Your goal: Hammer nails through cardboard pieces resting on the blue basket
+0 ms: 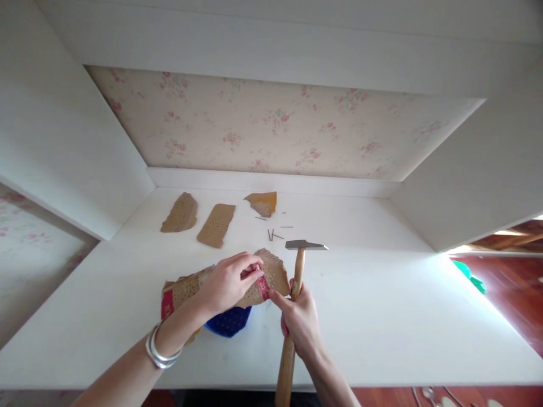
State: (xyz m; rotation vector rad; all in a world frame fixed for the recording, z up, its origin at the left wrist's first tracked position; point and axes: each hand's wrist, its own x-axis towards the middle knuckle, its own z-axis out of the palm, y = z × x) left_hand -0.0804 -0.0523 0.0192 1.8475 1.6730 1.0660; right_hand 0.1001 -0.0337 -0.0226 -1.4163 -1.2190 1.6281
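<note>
Nearest the camera, two bare forearms [131,367], the left ringed by a silver bracelet [153,355], extend over a white desktop [373,316]. White panels [475,158] enclose this surface at both sides, with floral wallpaper [278,121] behind; at right, beyond the desk edge, lie a reddish floor [513,305] and a green object [469,274].

Toward the rear of the desktop are three loose cardboard pieces: two brown and pitted, at left [180,213] and center-left [216,226], and one partly yellow [263,203]. Several nails [287,226] lie scattered just in front of the yellow one. A dark blue object [229,322] shows below the perforated cardboard [278,271], which is in front of the person and bears red printed patches.

Left hand [233,280]: thumb and fingers drawn into a narrow pinch over the cardboard — whether something small is held between them cannot be told. Right hand [303,319]: fingers wrapped around the wooden handle of a hammer [299,265], metal head uppermost — the thumb reaches to the cardboard's near edge.
</note>
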